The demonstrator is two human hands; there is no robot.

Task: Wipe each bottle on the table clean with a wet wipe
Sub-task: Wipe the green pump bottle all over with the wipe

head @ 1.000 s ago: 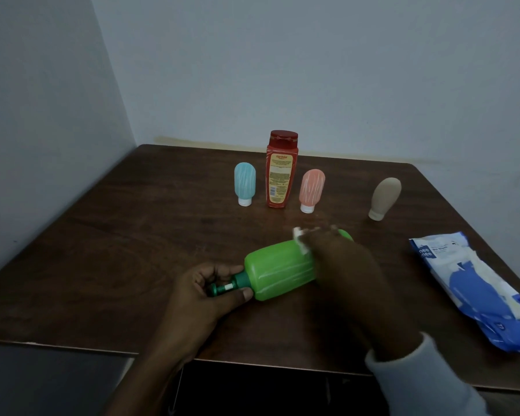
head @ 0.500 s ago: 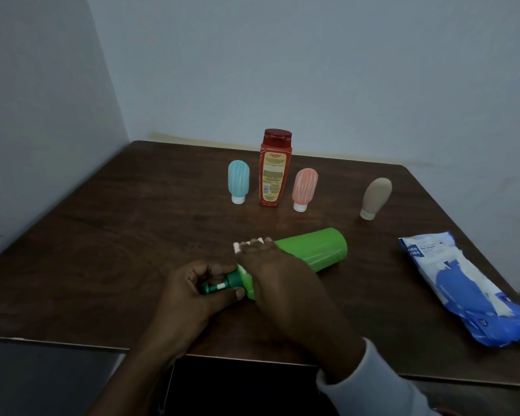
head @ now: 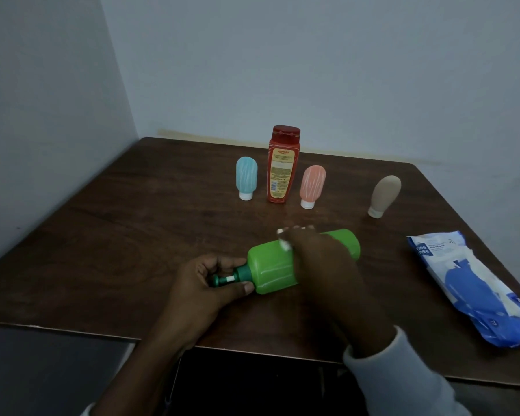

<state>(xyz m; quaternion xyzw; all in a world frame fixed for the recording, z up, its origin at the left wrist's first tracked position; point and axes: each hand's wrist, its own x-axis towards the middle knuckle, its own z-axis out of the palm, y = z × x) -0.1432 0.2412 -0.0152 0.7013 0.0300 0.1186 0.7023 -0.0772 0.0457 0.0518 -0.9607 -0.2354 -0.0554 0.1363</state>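
Note:
A bright green bottle (head: 272,270) lies on its side near the front of the dark wooden table (head: 126,235). My left hand (head: 204,283) grips its dark green pump neck at the left end. My right hand (head: 318,253) lies over the middle of the bottle and holds a white wet wipe (head: 284,243) against it; only a bit of the wipe shows by the fingertips. Farther back stand a blue tube (head: 246,181), a tall red bottle (head: 283,165), a pink tube (head: 312,186) and a beige tube (head: 385,195).
A blue and white pack of wet wipes (head: 475,283) lies at the right edge of the table. Pale walls close the table in at the left and the back. The table's front edge runs just under my forearms.
My right hand slid the wipe from mid-bottle down to the pump end, then back toward the bottle's middle. The left hand kept its grip on the pump neck.

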